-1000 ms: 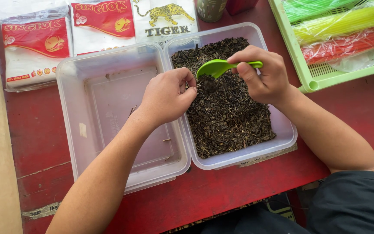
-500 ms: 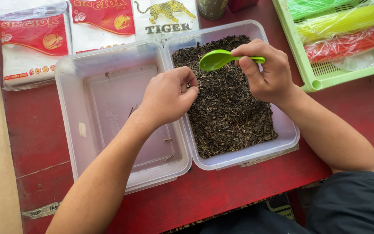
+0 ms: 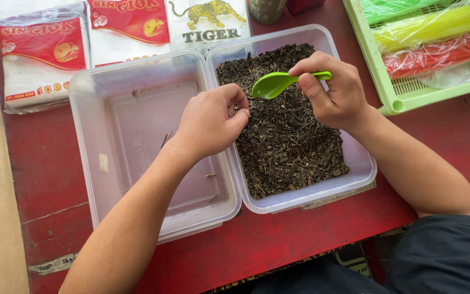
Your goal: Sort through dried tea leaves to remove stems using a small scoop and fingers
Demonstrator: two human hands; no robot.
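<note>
**Green scoop above the dry leaves, a pinch at the tub edge**

The right hand (image 3: 334, 93) is closed around the handle of a bright green plastic scoop (image 3: 276, 83). The bowl of the scoop hangs just above the dark, dry, crumbly leaves (image 3: 286, 139) and it looks empty. These leaves fill the right clear plastic tub (image 3: 361, 163) almost from wall to wall, in a rough, twiggy layer.

The left hand (image 3: 209, 122) is curled, with its fingertips pressed together at the inner edge of the same tub, where the two tubs touch. It seems to pinch something small, perhaps a stem, but the pictures do not show it clearly.

The left clear plastic tub (image 3: 85, 158) holds only a few thin stems on its smooth bottom. So, as I judge it, very little is moved over and nearly all the leaves remain in the right tub.

Both tubs stand side by side on the red painted wooden table (image 3: 50, 174), which is worn and scratched. Behind them lie white plastic packets with red labels (image 3: 42, 54). At the far right is a light green slotted plastic tray (image 3: 403, 92) with bundles of coloured straws in thin wrap (image 3: 436, 38).
</note>
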